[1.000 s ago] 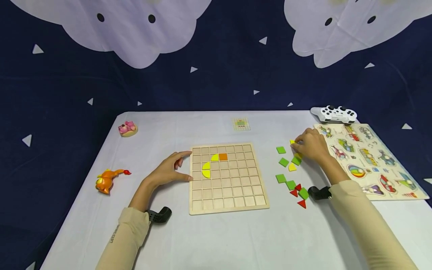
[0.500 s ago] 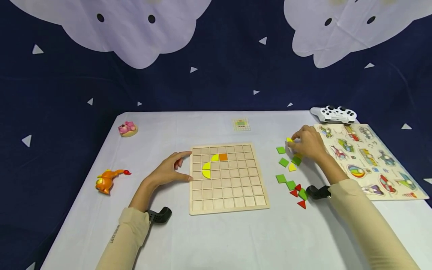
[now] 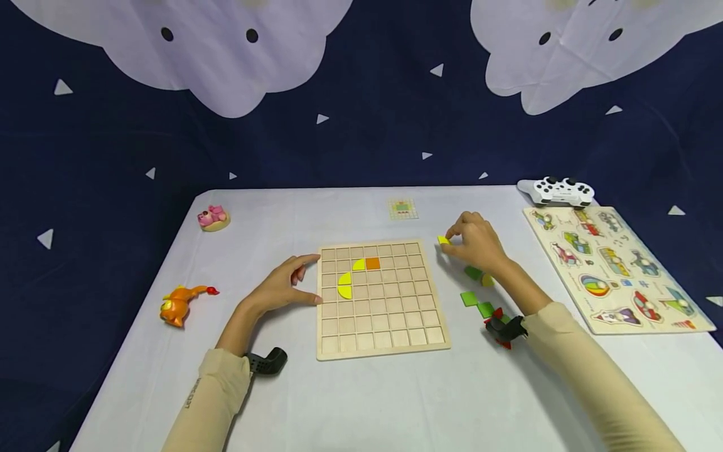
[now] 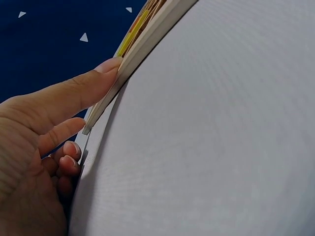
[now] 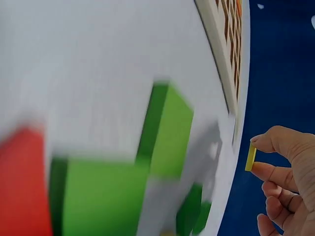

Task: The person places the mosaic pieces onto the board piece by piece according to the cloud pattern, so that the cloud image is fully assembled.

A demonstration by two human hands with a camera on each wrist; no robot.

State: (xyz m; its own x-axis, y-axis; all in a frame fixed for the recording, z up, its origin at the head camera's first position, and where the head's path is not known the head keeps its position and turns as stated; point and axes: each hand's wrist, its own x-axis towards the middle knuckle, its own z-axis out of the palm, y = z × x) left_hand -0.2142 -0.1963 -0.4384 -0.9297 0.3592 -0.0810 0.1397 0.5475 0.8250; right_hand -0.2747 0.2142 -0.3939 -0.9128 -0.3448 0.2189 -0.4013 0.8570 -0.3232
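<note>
My right hand [image 3: 476, 242] pinches a small yellow tile [image 3: 443, 240] between thumb and index finger, held up to the right of the wooden grid board [image 3: 390, 323]. In the right wrist view, the pinched tile shows edge-on, its other fingers loosely bent. At the board's left edge, my left hand [image 3: 282, 284] rests with thumb and index finger spread apart, their tips touching the frame. Yellow quarter-circle tiles [image 3: 345, 292] and an orange square tile [image 3: 373, 263] lie in the board's upper cells.
Green tiles [image 3: 469, 299] and red triangles lie right of the board, partly hidden by the right arm. Behind the board lies a small pattern card [image 3: 403, 209]. A picture puzzle board [image 3: 615, 270] and a white game controller [image 3: 556, 191] are at right, toy figures [image 3: 176, 306] at left.
My right hand has lifted the yellow tile from the loose pieces and carried it left toward the board. The left hand has stayed at the board's edge.
</note>
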